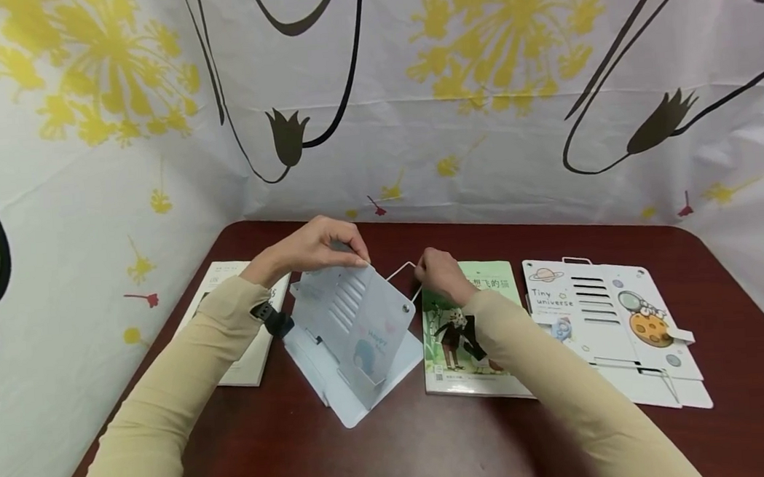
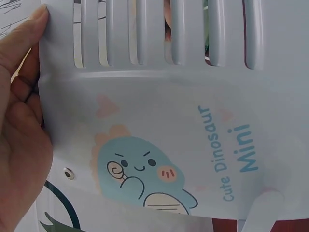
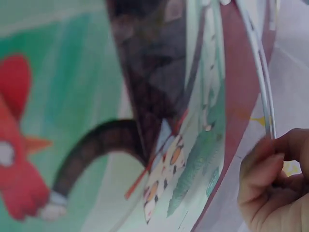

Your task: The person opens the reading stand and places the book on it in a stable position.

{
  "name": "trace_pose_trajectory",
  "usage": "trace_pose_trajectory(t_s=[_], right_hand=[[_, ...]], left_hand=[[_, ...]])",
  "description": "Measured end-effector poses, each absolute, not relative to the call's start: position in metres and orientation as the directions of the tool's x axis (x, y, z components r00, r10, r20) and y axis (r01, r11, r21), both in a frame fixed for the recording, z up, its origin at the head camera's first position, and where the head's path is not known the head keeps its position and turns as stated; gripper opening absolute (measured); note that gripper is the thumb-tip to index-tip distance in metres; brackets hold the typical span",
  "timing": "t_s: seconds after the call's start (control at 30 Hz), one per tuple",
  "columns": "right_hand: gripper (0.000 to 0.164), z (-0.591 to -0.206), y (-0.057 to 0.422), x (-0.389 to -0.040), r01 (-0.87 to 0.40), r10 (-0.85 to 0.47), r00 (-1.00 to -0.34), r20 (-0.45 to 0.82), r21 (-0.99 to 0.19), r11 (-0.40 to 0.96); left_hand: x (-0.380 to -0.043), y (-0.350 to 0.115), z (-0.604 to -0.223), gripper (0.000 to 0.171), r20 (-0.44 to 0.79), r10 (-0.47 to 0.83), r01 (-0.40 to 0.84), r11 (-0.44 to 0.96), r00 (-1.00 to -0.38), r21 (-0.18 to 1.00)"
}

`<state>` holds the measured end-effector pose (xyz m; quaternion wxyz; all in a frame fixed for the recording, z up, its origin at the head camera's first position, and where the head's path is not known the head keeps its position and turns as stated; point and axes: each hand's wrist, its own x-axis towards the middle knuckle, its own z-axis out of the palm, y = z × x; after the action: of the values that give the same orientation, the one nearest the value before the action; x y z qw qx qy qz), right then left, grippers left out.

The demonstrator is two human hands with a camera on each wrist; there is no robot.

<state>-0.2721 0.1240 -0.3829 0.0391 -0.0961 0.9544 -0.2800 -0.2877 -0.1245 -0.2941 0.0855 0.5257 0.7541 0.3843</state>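
A pale blue-grey book stand (image 1: 383, 319) with slots and a dinosaur print stands tilted left of the table's middle, its panel raised over its flat base (image 1: 328, 388). My left hand (image 1: 323, 243) pinches the panel's top edge between thumb and fingers. In the left wrist view the thumb (image 2: 36, 21) lies on the panel's front face, beside the slots. My right hand (image 1: 445, 275) pinches the stand's wire support leg (image 1: 400, 269) behind the panel. The right wrist view shows the fingers curled around the end of that wire (image 3: 264, 87).
A green picture book (image 1: 476, 380) lies under the right forearm. To its right rests a second, white book stand (image 1: 597, 313) with a planet print, folded flat. A white book (image 1: 245, 367) lies at the left, partly behind the left forearm. Patterned cloth (image 1: 390, 150) hangs behind the table.
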Motion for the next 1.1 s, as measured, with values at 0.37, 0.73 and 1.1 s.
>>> trace_pose_trajectory(t_s=[0.37, 0.73, 1.1], right_hand=[[0.028, -0.379, 0.137, -0.259, 0.067, -0.159, -0.974, -0.163, -0.871, 0.487], [0.031, -0.381, 0.145, -0.244, 0.135, -0.143, -0.971, -0.192, -0.931, 0.339], [0.035, -0.378, 0.147, -0.211, 0.132, -0.094, -0.985, -0.147, -0.98, 0.147]], left_hand=[[-0.285, -0.131, -0.285, 0.005, 0.265, 0.842, 0.745, 0.219, -0.471, 0.63], [-0.28, -0.145, -0.289, 0.008, 0.431, 0.773, 0.796, 0.153, -0.465, 0.585], [-0.28, -0.148, -0.285, 0.012, 0.466, 0.775, 0.774, 0.047, -0.427, 0.631]])
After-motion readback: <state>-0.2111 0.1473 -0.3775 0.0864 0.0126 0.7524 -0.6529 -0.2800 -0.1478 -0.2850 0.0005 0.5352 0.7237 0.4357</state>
